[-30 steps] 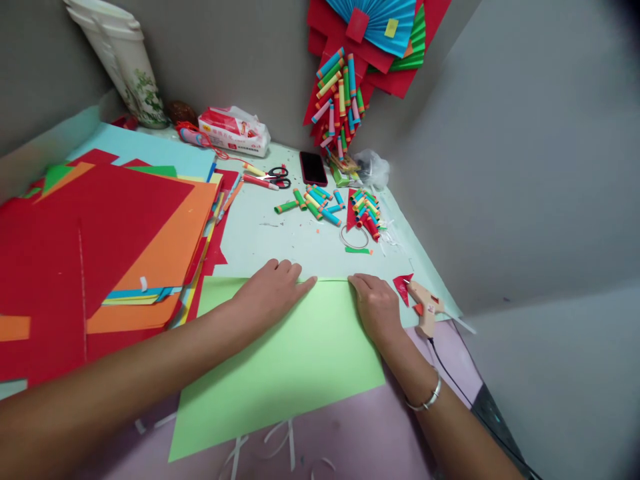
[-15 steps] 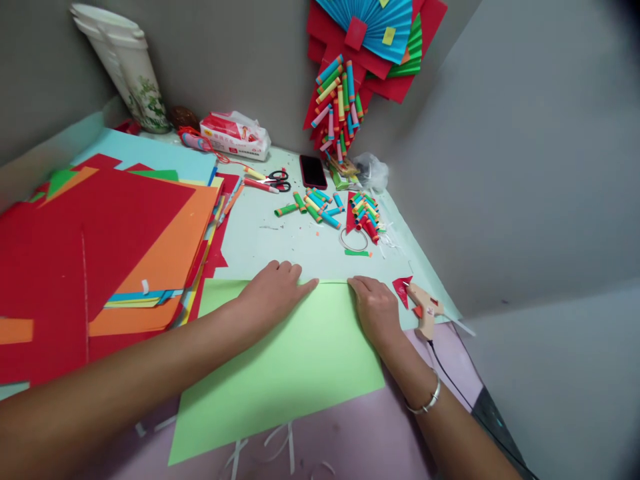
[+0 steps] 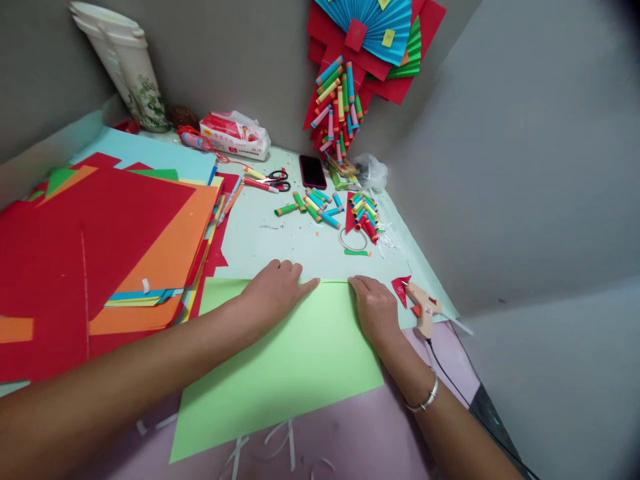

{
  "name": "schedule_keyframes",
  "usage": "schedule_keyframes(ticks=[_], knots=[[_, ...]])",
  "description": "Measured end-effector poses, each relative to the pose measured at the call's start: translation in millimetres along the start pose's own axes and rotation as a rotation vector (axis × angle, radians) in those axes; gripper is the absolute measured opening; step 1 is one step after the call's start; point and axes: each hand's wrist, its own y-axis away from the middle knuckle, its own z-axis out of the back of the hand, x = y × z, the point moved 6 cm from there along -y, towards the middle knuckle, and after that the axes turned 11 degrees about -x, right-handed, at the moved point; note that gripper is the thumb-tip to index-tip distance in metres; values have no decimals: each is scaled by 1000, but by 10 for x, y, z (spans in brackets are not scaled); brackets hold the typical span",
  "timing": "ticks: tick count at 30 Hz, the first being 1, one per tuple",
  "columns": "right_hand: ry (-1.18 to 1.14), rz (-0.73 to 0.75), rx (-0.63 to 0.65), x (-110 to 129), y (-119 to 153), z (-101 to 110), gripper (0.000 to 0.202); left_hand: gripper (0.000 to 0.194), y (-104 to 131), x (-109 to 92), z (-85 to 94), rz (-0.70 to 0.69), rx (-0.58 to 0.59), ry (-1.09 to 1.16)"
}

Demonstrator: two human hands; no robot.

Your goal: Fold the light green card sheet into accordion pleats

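A light green paper sheet (image 3: 295, 360) lies flat on the table, with a narrow fold or raised strip along its far edge. My left hand (image 3: 275, 290) presses on that edge left of its middle, fingers curled and thumb stretched to the right. At the same edge, a short gap to the right, my right hand (image 3: 374, 303) pinches the paper between thumb and fingers. The fingertips of both hands touch the edge. A bracelet (image 3: 427, 400) is on the right wrist.
Coloured paper (image 3: 130, 233) is stacked at the left. A glue gun (image 3: 424, 307) lies right of my right hand. Beyond are small paper rolls (image 3: 313, 205), scissors (image 3: 277, 179), a phone (image 3: 313, 172) and a tissue pack (image 3: 235, 135). Rolls and fans (image 3: 370, 30) hang behind.
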Motion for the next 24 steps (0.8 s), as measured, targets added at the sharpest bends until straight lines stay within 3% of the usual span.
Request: schedule_keyframes(ticks=[11,20,24], knots=[[14,9,14,-9,39,-6,29,61,12,-16,56,-13,50,0],[35,46,-73,11,14,14,34,61,2,1,67,-8,49,-14],[-60,124,-131,171,-19,88,38,60,9,-3,87,-6,52,-7]])
